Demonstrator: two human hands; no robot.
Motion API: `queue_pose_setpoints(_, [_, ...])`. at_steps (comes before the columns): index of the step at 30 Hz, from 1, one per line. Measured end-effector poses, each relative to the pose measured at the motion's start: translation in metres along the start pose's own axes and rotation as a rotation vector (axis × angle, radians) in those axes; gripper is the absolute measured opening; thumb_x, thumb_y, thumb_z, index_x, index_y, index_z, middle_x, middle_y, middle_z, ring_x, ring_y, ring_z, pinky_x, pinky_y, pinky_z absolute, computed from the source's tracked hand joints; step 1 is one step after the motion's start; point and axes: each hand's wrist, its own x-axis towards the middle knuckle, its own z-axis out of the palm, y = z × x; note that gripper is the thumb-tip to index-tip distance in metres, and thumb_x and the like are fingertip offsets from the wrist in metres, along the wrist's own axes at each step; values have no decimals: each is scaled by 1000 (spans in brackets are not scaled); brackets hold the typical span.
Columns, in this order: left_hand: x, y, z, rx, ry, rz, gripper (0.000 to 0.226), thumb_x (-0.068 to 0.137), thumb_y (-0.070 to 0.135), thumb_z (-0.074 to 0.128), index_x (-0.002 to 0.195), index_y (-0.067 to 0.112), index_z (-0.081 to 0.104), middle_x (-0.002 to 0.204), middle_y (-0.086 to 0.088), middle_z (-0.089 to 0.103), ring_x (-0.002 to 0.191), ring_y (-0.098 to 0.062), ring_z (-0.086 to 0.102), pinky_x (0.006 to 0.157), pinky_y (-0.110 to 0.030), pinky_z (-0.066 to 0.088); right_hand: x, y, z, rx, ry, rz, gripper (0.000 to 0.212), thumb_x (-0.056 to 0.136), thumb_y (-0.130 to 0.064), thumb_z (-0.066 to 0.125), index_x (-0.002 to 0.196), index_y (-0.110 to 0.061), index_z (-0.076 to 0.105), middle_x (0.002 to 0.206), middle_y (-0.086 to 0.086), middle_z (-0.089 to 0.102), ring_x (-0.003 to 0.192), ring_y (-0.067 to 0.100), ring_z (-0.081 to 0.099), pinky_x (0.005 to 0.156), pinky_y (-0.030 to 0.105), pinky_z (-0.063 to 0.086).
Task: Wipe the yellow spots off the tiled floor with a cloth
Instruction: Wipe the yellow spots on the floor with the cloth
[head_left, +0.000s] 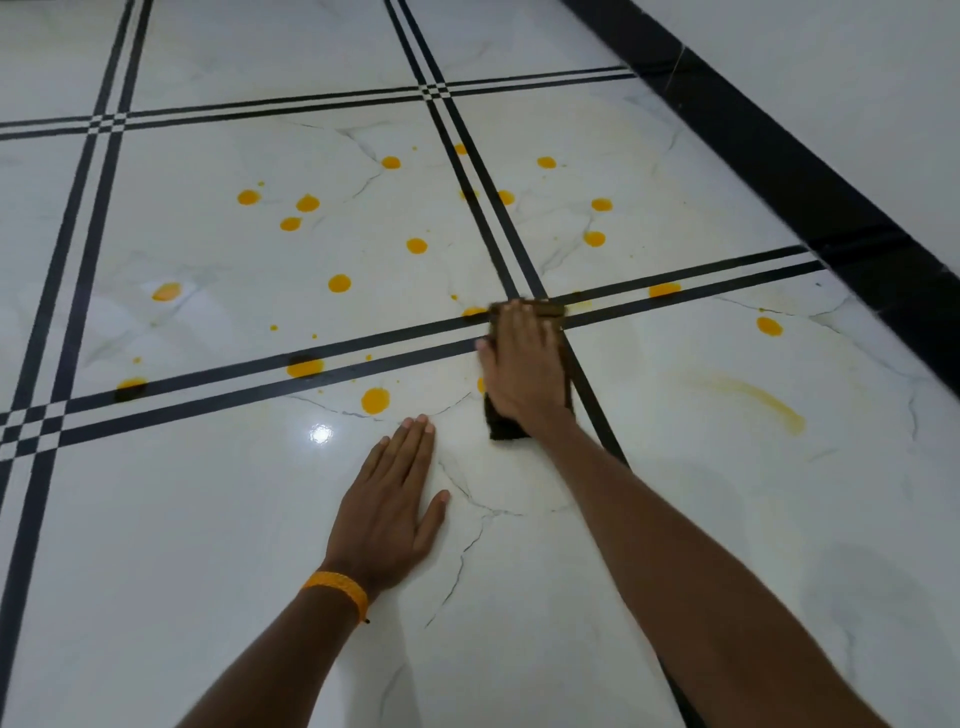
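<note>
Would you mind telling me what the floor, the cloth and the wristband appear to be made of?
Floor: polished marble-look tile, probably glazed ceramic; it mirrors a light glare and has grey veining.
Cloth, under the right hand: dark, matte, soft fabric, folded.
Wristband, on the left hand: orange, seemingly braided thread.

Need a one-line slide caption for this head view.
Right hand presses a dark cloth on the tiled floor among yellow spots; left hand braces flat.
</note>
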Motion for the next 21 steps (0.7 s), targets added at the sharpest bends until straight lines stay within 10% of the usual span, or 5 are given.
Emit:
queue_pose_setpoints(4, [1,-1,0,8,-15,-1,70,101,50,20,159,12,11,167,-6,11,155,-17,7,125,-40,15,-76,6,5,4,-107,-425,68,105,-50,9,162,-13,9,170,4,7,158,18,2,128,42,3])
queue_pose_setpoints(11, [1,0,0,13,-18,15,68,102,47,20,159,11,10,167,-5,10,155,-17,7,125,-31,3,-1,45,-8,-3,16,57,74,101,-49,3,161,-7,14,170,12,14,157,26,11,127,47,8])
queue_pose_setpoints(17, [1,0,-3,19,-13,18,68,102,46,21,159,10,13,167,-7,12,155,-18,9,125,-33,6,-81,-5,8,-3,-91,-498,65,107,-46,17,162,-13,13,170,5,11,158,18,5,128,42,5])
queue_pose_setpoints(21, [0,1,-1,13,-6,21,68,102,46,21,159,11,9,167,-6,10,155,-17,6,126,-34,6,-65,76,-7,-29,-79,-241,70,102,-49,3,162,-14,5,171,3,3,158,18,-1,128,45,6])
